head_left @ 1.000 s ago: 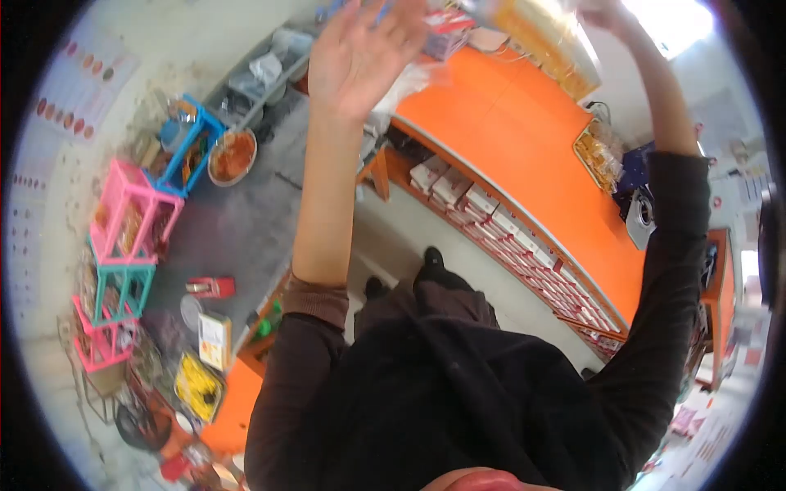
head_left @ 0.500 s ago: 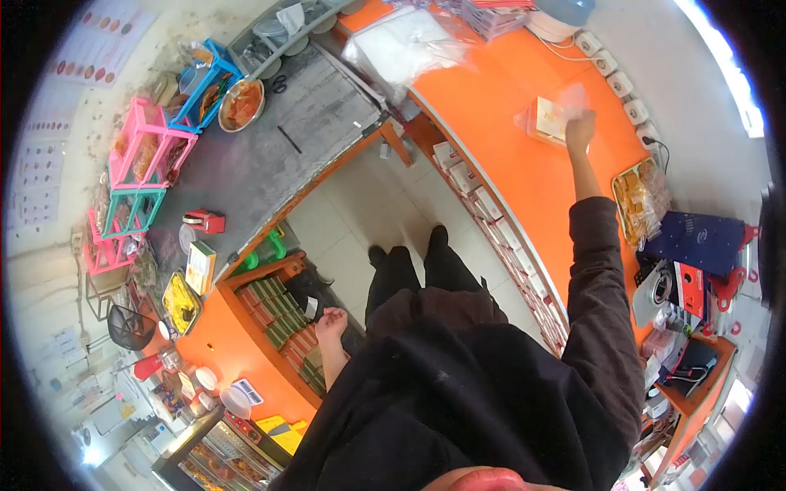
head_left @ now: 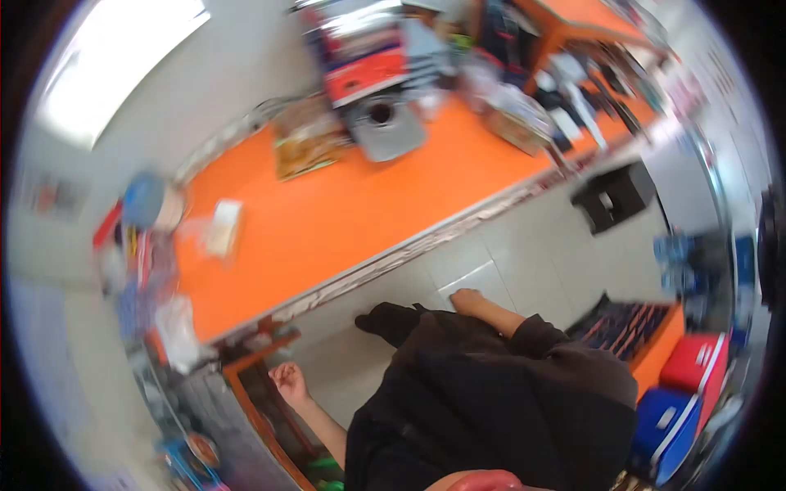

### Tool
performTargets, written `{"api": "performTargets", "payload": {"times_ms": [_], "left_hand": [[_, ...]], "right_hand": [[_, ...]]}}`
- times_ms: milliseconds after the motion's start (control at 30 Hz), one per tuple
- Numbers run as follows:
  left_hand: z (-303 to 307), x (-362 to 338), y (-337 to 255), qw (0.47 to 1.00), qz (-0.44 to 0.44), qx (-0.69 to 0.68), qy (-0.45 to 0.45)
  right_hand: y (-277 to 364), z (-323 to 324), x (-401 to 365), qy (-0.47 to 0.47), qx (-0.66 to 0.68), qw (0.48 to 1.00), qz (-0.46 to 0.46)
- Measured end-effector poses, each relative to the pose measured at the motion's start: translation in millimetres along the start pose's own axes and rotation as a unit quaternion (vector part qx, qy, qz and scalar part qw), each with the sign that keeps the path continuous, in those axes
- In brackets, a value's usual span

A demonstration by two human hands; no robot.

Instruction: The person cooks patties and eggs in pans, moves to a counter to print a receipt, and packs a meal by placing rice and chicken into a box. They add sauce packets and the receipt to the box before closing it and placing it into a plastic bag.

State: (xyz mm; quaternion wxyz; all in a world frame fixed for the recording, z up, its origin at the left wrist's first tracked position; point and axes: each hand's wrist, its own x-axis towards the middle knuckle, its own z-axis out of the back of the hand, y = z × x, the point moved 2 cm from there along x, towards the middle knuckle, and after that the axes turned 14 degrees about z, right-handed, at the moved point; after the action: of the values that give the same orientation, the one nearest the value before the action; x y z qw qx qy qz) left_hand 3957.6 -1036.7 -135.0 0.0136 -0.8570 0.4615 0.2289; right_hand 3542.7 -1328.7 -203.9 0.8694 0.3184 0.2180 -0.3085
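Note:
My left hand (head_left: pixel 288 383) hangs over the floor beside the open wooden end of the grey-topped counter. Its fingers are loosely bent and apart, with nothing in them. Low over the tiles by my body is my right hand (head_left: pixel 468 301), away from the counter. Blur and the angle hide its fingertips, and no object shows in it. A small pale yellow and white box (head_left: pixel 223 229) lies on the orange counter (head_left: pixel 327 221), a clear plastic bag against its left side. Neither hand touches the box.
A yellow tray with plastic packets (head_left: pixel 307 143) and a grey metal device (head_left: pixel 385 127) stand along the wall. Clear plastic bags (head_left: pixel 176 331) lie at the counter's left end. A black bin (head_left: pixel 614 196) and red and blue cool boxes (head_left: pixel 667 421) are to the right.
The view has swung round to the right as my body turned. My right hand has left the bagged box on the orange counter and dropped to my side. My left hand remains low.

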Motion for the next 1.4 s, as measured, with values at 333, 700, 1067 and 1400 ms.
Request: {"api": "performTargets", "payload": {"times_ms": [333,700,1067,1400], "left_hand": [[128.1,73.4,305.5,0.941,0.215,0.105,-0.24],[204.0,145.4,754.7,0.844,0.299,0.182,-0.407],[124.2,219.5,955.0,0.88,0.278,0.366,-0.121],[16.2,467.8,1097.9,0.173,-0.263,0.913,0.259]], "right_hand": [[-244.5,-14.0,-179.9,0.034,0.083,0.984,-0.156],[-492.9,-5.0,-343.2,-0.173,0.297,0.925,-0.16],[-654.9,84.7,-382.6,-0.218,0.299,0.912,-0.176],[-760.3,224.9,-338.0,-0.357,0.225,0.899,-0.119]]}}
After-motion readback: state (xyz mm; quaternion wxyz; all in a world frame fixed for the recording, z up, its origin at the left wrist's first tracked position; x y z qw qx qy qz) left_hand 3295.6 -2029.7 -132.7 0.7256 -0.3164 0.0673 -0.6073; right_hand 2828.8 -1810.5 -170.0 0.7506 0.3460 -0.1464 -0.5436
